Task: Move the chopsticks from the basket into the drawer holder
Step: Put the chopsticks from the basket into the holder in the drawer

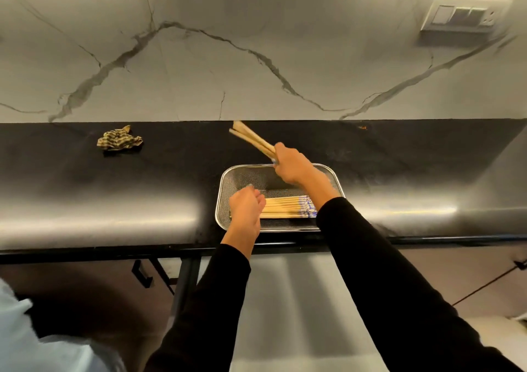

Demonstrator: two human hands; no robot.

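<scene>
A rectangular metal mesh basket [236, 176] sits on the black counter near its front edge. Several wooden chopsticks with blue-patterned ends [285, 207] lie side by side in its near half. My left hand [245, 209] rests on the left ends of that row, fingers curled down over them. Over the basket's far rim, my right hand [292, 166] is closed around a bundle of chopsticks [251, 139] that points up and to the left. No drawer holder is visible.
A crumpled striped cloth [118, 140] lies on the counter [114, 195] at the far left. A marble wall rises behind, with a switch plate [463, 15] at the upper right. Cabinet fronts with a dark handle [141, 276] show below the counter edge.
</scene>
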